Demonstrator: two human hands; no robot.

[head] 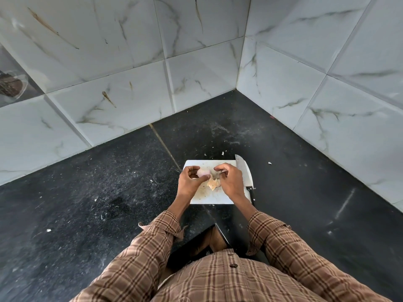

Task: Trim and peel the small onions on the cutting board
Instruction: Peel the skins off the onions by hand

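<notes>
Knife (pixel 244 171) right of peelings (pixel 213 183)

It is a home kitchen corner: a dark speckled stone worktop (pixel 109 192) meets white marble-look wall tiles (pixel 196 29), and a white cutting board (pixel 209 199) with a kitchen knife (pixel 245 171) lies on it.

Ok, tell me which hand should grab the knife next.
Right. The knife lies on the board's right edge beside the right hand; the left hand holds the onion.

The table (pixel 87 192) was speckled black, the cutting board (pixel 218 199) white, the onion (pixel 204 172) pale pink, the sleeves (pixel 152 247) brown plaid.
</notes>
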